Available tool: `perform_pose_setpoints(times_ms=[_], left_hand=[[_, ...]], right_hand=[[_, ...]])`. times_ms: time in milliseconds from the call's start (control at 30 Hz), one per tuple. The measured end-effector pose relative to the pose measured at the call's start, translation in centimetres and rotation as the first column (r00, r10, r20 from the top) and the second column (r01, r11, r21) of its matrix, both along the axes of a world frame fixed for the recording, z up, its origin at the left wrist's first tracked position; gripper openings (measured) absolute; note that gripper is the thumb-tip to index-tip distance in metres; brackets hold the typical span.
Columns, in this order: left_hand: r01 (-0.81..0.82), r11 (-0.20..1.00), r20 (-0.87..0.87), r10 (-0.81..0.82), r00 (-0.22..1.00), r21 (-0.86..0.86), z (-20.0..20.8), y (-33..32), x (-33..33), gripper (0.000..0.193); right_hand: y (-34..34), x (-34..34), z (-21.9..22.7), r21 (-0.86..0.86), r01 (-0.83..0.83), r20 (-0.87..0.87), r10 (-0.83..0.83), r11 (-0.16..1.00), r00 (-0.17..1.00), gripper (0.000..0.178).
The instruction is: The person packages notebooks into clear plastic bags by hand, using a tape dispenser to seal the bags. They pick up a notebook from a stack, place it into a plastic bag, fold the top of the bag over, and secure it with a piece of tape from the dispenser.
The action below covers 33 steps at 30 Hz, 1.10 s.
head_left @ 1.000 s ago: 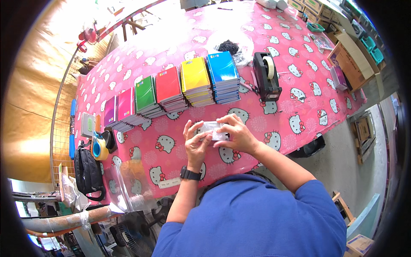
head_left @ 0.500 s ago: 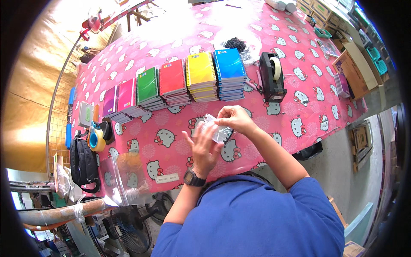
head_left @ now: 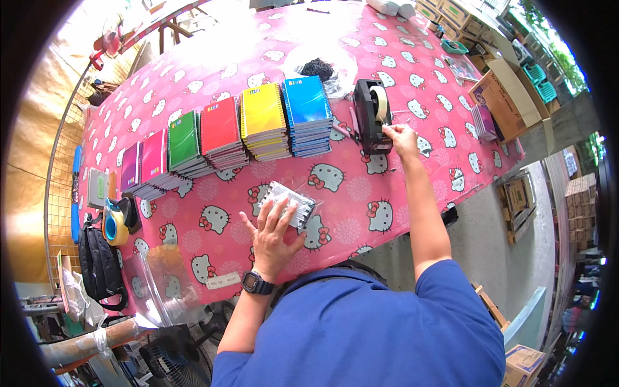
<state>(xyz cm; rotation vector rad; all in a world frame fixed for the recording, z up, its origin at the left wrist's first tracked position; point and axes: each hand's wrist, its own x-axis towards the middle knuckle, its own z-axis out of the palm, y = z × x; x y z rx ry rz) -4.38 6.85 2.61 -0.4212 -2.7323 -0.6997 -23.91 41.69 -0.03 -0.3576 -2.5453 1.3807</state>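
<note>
A small stack in clear plastic wrap [head_left: 303, 204], with a white face and dark spiral-bound edge, lies on the pink table cover. My left hand [head_left: 271, 238] rests on it, fingers spread and flat, a watch on the wrist. My right hand [head_left: 403, 138] reaches out to a black tape dispenser [head_left: 373, 143]. Its thumb and fingertips are pinched at the dispenser's front, at the end of the tape [head_left: 382, 103]; the strip itself is barely visible.
Several stacks of spiral notebooks stand in a row: purple, pink, green [head_left: 185, 138], red, yellow [head_left: 263, 111] and blue [head_left: 308, 102]. Behind them sits a plastic bag [head_left: 345, 68] with black bits. Tape rolls [head_left: 116, 227] and a black bag [head_left: 102, 267] lie left; cardboard boxes [head_left: 509, 100] stand right.
My right hand has left the wrapped stack and moved right and forward to the tape dispenser. My left hand has settled flat on the stack, now down on the table. The view has shifted right.
</note>
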Motion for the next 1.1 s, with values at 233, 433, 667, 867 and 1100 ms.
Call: perform_pose_setpoints(times_ms=[233, 433, 667, 867, 1100], left_hand=[[0.000, 1.000, 0.031, -0.001, 1.000, 0.021, 0.3, 0.0, 0.2, 0.064], [-0.020, 0.999, 0.037, 0.019, 0.999, 0.033, 0.1, -0.4, 0.2, 0.065], [-0.010, 1.000, 0.122, 0.009, 0.992, 0.003, 1.3, -0.8, 0.1, 0.072], [0.029, 0.999, 0.151, -0.023, 0.988, -0.036, 2.1, -0.8, 0.1, 0.078], [0.077, 0.990, 0.049, -0.071, 0.996, -0.121, 4.4, -1.5, -1.0, 0.097]], right_hand=[[-0.2, 6.7, -4.3, -0.611, 0.127, 0.142, -0.049, 0.782, 0.989, 0.013], [-9.0, 5.1, 1.8, -0.815, -0.298, 0.196, 0.720, 0.497, 0.666, 0.019], [-21.1, 3.0, 11.8, -0.120, -0.985, 0.216, 0.965, -0.124, -0.148, 0.042], [-20.2, 1.1, 6.9, -0.028, -0.990, 0.734, 0.675, 0.137, 0.073, 0.071], [-13.7, 7.3, -0.1, -0.299, -0.723, 0.377, 0.773, 0.622, 0.510, 0.034]])
